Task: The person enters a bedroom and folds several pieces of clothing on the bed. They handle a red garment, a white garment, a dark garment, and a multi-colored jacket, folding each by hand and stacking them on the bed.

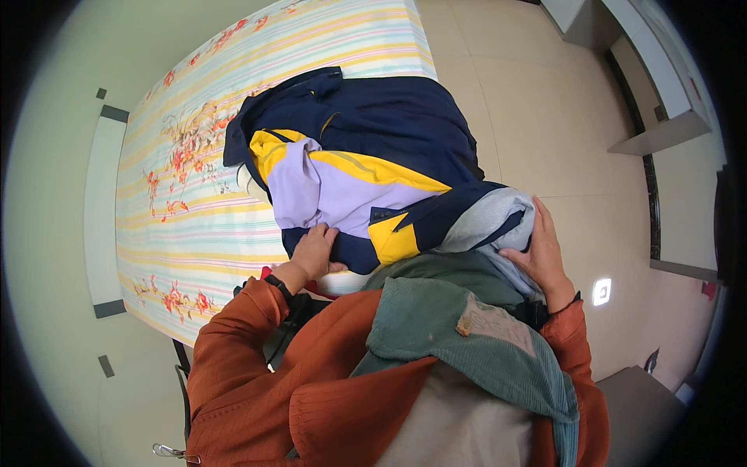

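Observation:
A navy, yellow and lilac jacket [350, 187] lies partly bunched on a cloth-covered table. Its collar side points up and to the left. My left hand [312, 254] is on the navy edge nearest me, fingers bent over the fabric. At the jacket's right end, my right hand [540, 251] grips the turned-out grey lining [490, 219], thumb on one side and fingers on the other. This end hangs past the table, close to my lap. How far the fingers of either hand reach beneath the fabric is hidden.
A striped, flowered tablecloth [198, 233] covers the table. A small pale item [245, 181] shows under the jacket's left side. Something red [266, 272] is by my left wrist. Tiled floor [543, 117] and a grey-white cabinet [671, 128] are to the right.

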The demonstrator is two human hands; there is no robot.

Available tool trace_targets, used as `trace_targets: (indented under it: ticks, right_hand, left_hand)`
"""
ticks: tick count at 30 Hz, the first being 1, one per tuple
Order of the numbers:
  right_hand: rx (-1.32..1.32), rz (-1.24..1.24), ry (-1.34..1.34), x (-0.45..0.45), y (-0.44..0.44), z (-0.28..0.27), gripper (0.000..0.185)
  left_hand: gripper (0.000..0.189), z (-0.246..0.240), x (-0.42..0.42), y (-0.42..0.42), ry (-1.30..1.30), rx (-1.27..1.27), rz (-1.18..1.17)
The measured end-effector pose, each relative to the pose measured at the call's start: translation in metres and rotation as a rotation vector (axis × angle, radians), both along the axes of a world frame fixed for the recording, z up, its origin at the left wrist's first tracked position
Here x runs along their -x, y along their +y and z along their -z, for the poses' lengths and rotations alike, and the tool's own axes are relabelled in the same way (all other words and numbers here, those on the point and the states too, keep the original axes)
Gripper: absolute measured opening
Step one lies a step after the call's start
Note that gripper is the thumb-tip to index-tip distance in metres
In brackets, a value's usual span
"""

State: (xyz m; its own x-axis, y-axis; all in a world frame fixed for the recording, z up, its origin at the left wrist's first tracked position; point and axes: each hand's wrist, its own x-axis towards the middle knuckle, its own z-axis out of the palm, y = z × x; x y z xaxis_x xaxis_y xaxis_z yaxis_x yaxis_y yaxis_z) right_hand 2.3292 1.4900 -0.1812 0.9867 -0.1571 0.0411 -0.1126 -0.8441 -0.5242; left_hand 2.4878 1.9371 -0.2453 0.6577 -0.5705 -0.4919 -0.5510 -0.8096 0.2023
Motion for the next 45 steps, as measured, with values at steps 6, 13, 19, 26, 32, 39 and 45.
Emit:
trace_targets:
  ticks: [6,13,19,26,32,39,45]
  right_hand:
    - [0.194,-0.391,-0.096,-0.053,0.04,-0.011,0.107]
    - [0.196,-0.592,0.152,-0.092,0.084,0.018,0.046]
    - [-0.305,-0.416,-0.221,-0.069,0.056,-0.053,0.023]
    - [-0.72,-0.108,-0.381,-0.037,0.005,-0.152,0.026]
    - [-0.666,0.173,-0.521,0.007,-0.03,-0.165,0.029]
    - [0.588,0.491,-0.765,0.093,-0.131,-0.22,0.039]
    - [0.543,0.78,-0.886,0.155,-0.191,-0.249,0.041]
  left_hand:
    - [0.091,0.016,0.039,-0.009,-0.101,-0.153,-0.028]
    - [0.084,0.027,0.038,-0.012,-0.176,-0.238,-0.026]
    - [0.084,0.008,0.012,-0.01,-0.309,-0.019,-0.109]
    - [0.06,-0.019,-0.069,-0.047,-0.575,0.53,-0.403]
    - [0.024,-0.077,-0.118,-0.102,-0.464,0.684,-0.43]
    - [0.029,-0.283,-0.164,-0.18,-0.537,1.064,-0.064]
    - [0.026,-0.431,-0.126,-0.245,-1.373,1.104,0.776]
